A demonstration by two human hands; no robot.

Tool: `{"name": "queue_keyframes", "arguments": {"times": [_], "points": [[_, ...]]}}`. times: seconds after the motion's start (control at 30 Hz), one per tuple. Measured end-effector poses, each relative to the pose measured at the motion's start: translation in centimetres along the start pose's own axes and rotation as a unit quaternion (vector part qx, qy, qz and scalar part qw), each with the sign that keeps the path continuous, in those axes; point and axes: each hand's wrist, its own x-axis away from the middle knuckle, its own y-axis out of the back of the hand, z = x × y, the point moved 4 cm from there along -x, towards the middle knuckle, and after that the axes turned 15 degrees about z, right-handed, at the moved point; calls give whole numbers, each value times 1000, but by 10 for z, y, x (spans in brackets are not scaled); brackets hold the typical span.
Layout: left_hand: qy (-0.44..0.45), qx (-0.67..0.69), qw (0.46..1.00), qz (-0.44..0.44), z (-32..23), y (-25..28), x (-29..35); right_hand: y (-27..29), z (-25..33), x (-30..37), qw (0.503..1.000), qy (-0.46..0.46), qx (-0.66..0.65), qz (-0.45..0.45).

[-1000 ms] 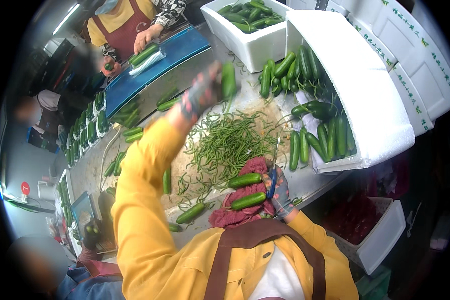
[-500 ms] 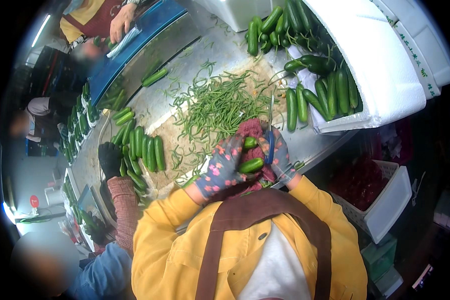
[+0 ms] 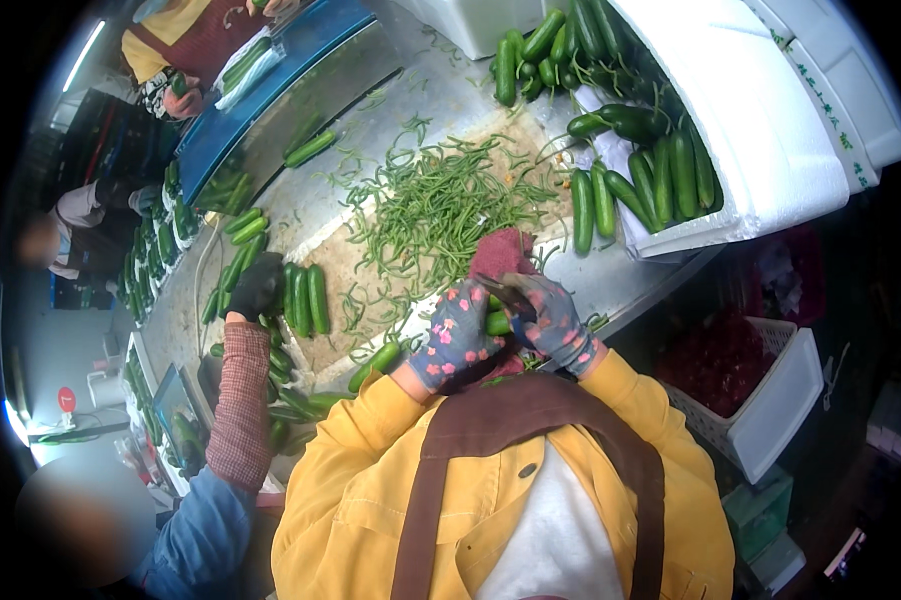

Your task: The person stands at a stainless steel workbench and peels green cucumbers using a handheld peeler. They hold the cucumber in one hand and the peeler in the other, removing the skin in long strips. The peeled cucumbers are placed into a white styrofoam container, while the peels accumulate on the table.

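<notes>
Head cam: L hand (image 3: 457,335) w/ 2 cukes (image 3: 497,323), R hand (image 3: 553,325) w/ 1 scissors (image 3: 511,298).

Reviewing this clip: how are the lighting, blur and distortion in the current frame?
Head view: black corners, bowed edges on the blue counter; head view: tube light glaring white, floor at right very dark; head view: left hand and right hand fairly sharp, a co-worker's head at lower left blurred out.
</notes>
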Motion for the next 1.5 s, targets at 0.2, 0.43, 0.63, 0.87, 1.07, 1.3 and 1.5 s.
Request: {"name": "queue_keyframes", "arguments": {"times": [0.2,0.43,0.63,0.87,1.07,1.3,1.5], "points": [[-36,13,999,-11,0,11,6,-43,-44,20,880,-227,-415,32],[-38,28,999,-22,10,3,11,-22,-8,12,759,-178,-626,-13],[-142,201,968,-58,36,-4,13,-35,-40,25,910,-177,-376,14],[-168,787,558,-204,24,62,10,-33,-42,35,878,-207,-432,-7],[-138,915,337,-175,26,78,-7,-1,-12,15,994,-101,-36,18],[-66,939,288,-176,6,55,-21,2,-1,-4,993,-114,17,5],[-71,956,250,-138,14,46,-24,-21,-27,20,962,-183,-203,-26]]}}
